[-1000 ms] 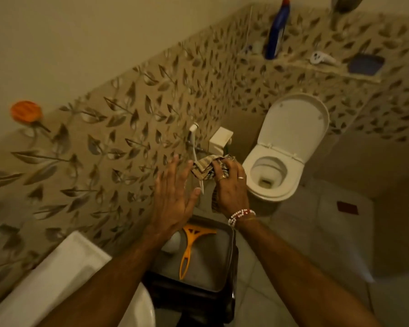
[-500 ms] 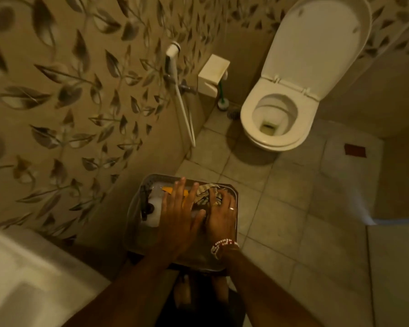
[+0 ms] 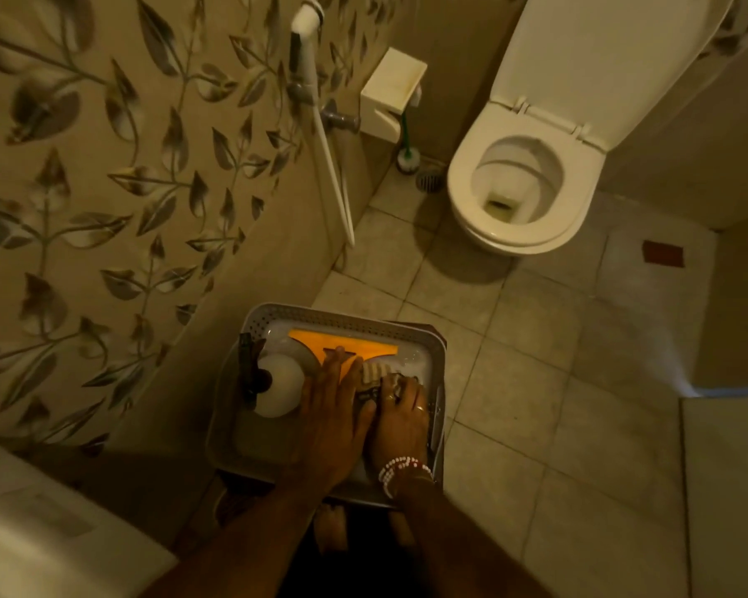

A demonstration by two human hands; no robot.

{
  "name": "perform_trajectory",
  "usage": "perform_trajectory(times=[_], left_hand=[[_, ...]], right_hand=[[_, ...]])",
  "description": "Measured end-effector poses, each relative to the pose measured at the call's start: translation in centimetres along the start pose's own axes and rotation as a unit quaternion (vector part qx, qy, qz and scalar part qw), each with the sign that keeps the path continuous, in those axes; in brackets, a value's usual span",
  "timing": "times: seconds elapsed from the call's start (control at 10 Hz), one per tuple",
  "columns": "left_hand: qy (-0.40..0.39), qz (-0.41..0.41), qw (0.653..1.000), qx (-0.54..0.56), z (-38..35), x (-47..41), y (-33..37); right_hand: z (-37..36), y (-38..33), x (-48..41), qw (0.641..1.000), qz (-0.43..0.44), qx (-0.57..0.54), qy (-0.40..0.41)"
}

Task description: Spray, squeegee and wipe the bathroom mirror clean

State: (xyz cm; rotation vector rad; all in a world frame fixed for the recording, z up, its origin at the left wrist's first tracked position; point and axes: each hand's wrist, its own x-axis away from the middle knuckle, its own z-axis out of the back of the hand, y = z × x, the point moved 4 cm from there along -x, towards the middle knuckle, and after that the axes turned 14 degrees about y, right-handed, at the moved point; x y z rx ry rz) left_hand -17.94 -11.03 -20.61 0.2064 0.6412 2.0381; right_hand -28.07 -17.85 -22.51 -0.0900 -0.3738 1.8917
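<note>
Left hand [image 3: 331, 418]: palm down inside the grey perforated basket [image 3: 437, 351], fingers [image 3: 335, 364] straight and close together, tips lying on the handle of the orange squeegee [image 3: 346, 345]; not curled around anything.
Right hand [image 3: 400, 418]: beside the left, touching it, fingers [image 3: 407, 388] bent down onto a patterned cloth [image 3: 374, 375]; whether they pinch it or only press it cannot be told.
Squeegee: flat in the basket, blade just beyond the left fingertips.
Spray bottle [image 3: 277, 390]: white, lying just left of the left fingers, dark trigger head toward the wall.
Cloth: under and just ahead of the right fingers.
Toilet [image 3: 523, 196]: lid up, well beyond both hands.
Wrist: white bead bracelet [image 3: 400, 468] on the right.
</note>
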Motion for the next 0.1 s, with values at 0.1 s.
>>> perform_trajectory(times=[0.1], left_hand=[[0.001, -0.007, 1.0, 0.019, 0.72, -0.06, 1.23]], right_hand=[[2.68, -0.05, -0.09, 0.999, 0.022, -0.014, -0.021]])
